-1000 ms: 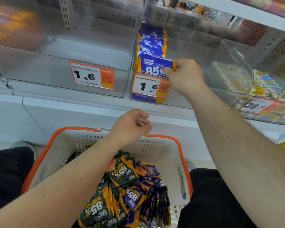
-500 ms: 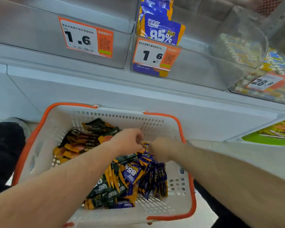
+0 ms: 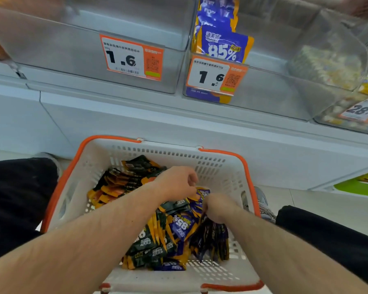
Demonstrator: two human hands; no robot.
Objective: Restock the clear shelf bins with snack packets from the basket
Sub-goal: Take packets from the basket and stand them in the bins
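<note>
Purple packets [image 3: 184, 227] came next, to match the bin [image 3: 270, 88] above.
My right hand [image 3: 218, 206] pinched several in the basket [image 3: 212, 164]; my left hand [image 3: 176, 183] hung curled, holding nothing I could see.

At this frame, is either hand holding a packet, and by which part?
The right hand is curled down among the purple packets in the basket; whether it grips one cannot be told. The left hand hangs loosely curled above the pile, holding nothing visible.

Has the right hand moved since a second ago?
Yes. The right hand was up at the purple packets in the bin; it has come down into the basket, onto the packet pile beside the left hand.
</note>
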